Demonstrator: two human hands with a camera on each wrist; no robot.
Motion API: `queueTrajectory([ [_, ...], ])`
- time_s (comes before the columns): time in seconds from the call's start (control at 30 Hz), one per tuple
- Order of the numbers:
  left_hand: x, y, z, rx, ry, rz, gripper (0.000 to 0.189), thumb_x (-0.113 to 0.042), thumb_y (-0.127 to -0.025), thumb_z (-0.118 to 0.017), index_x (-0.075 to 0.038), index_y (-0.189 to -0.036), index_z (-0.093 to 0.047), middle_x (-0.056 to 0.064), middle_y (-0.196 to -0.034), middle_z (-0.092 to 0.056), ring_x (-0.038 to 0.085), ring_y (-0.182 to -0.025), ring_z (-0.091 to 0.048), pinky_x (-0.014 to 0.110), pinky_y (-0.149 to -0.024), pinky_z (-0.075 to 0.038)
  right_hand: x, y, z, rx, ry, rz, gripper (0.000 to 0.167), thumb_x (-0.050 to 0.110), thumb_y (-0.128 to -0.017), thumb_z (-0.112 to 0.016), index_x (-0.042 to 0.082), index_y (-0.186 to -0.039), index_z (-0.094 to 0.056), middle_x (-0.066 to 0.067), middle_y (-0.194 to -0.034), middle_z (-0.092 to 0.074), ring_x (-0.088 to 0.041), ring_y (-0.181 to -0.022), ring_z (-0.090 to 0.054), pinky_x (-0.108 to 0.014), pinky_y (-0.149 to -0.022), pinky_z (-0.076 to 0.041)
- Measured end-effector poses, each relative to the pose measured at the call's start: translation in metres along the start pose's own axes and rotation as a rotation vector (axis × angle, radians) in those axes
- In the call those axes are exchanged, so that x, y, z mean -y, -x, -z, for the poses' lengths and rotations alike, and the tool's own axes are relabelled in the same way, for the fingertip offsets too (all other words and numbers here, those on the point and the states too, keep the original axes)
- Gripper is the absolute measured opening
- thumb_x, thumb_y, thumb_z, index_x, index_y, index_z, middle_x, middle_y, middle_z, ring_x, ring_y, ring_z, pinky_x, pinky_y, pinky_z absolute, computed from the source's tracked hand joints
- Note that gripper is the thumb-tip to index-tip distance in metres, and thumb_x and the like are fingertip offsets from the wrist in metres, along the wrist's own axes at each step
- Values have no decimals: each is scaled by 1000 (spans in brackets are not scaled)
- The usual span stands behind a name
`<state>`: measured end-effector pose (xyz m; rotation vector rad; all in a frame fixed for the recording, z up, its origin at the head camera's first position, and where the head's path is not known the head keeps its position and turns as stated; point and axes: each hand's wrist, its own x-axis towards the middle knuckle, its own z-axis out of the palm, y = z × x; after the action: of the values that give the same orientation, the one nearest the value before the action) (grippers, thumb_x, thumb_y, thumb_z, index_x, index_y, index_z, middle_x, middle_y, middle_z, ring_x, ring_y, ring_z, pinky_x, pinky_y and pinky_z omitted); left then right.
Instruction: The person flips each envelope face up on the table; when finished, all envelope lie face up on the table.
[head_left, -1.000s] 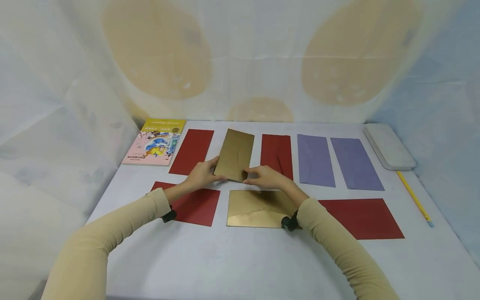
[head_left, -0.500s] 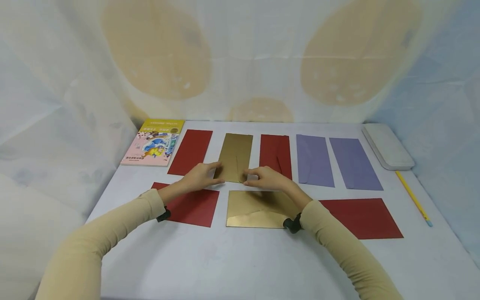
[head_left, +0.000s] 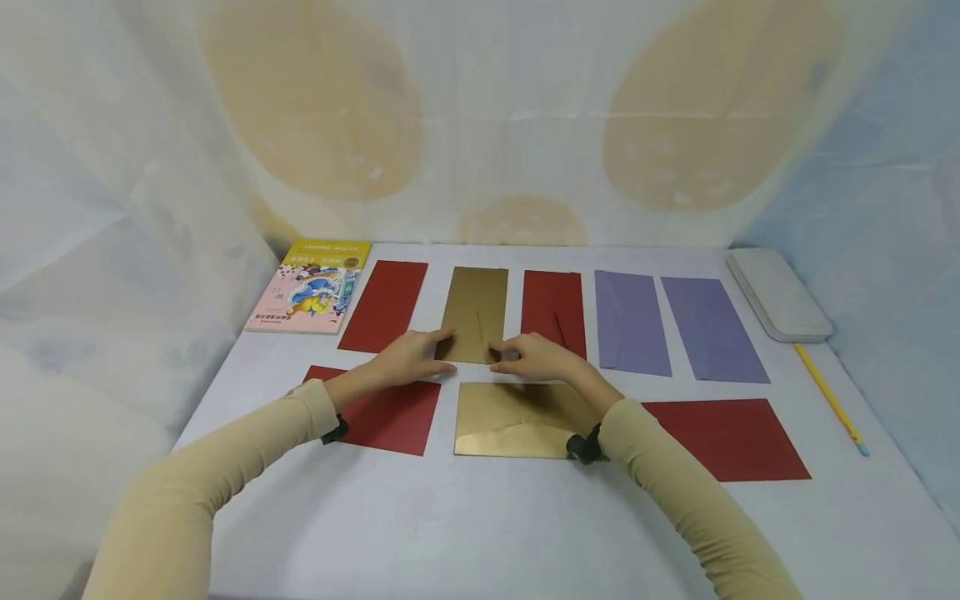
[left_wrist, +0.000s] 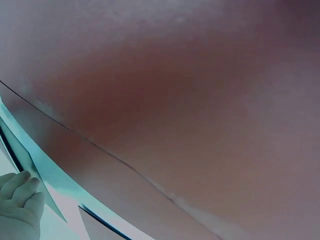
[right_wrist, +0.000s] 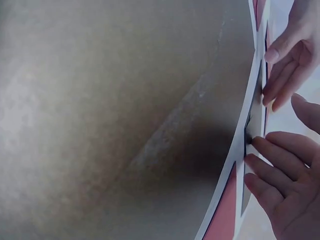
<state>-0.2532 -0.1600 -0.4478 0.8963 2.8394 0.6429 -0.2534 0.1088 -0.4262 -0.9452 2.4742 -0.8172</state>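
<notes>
A gold envelope [head_left: 475,304] lies flat in the back row in the head view. My left hand [head_left: 411,358] is at its near left corner, thumb and fingers apart and relaxed. At the near right corner, the fingertips of my right hand [head_left: 542,357] are close to or touching the paper; contact is hard to tell. The right wrist view shows both the loosely extended right hand [right_wrist: 290,185] and the left hand [right_wrist: 295,60], neither gripping anything. Below my left wrist lies a red envelope [head_left: 397,421]; below my right wrist is a second gold envelope [head_left: 510,417].
Two red envelopes, one left [head_left: 384,304] and one right [head_left: 551,300], flank the gold one. Two purple envelopes [head_left: 632,321] lie further right. Another red envelope [head_left: 727,437] is at front right. A book [head_left: 307,292], a pale case [head_left: 780,296] and a yellow pencil [head_left: 828,396] lie near the sides.
A second ago both hands held the back gold envelope slightly turned and raised. It now lies flat and straighter in the row, and the fingers have let go. My left hand shifted slightly nearer me.
</notes>
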Motion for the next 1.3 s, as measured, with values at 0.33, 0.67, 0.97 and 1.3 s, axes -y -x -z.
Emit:
queueTrajectory([
  [0.33, 12, 26, 20, -76, 54, 8, 74, -37, -84, -75, -5, -144, -45, 10, -66, -59, 16, -61, -43, 36, -67, -45, 13, -10, -8, -212, -128, 1, 63, 30, -94, -64, 5, -146, -41, -13, -144, -45, -27, -133, -43, -46, -106, -36],
  [0.67, 34, 50, 31, -82, 84, 103, 78, -38, -83, -76, -8, -146, -42, 12, -142, -50, 25, -113, -58, 42, -90, -50, 27, -31, -17, -171, -136, 64, 61, 28, -94, -65, 5, -145, -42, -13, -146, -42, -28, -132, -43, -43, -105, -37],
  [0.97, 50, 71, 49, -68, 89, 216, 85, -43, -81, -76, -8, -148, -38, 16, -140, -50, 25, -98, -57, 41, -83, -51, 42, -60, -20, -151, -86, 101, 63, 33, -92, -66, 7, -145, -44, -12, -128, -61, -19, -122, -52, -35, -98, -42],
  [1.3, 71, 72, 53, -37, 70, 288, 96, -50, -79, -75, -5, -151, -30, 21, -146, -42, 35, -130, -43, 53, -99, -42, 58, -93, -32, -51, -106, 108, 67, 35, -94, -63, 3, -147, -38, -16, -125, -61, -23, -102, -59, -31, -83, -46],
])
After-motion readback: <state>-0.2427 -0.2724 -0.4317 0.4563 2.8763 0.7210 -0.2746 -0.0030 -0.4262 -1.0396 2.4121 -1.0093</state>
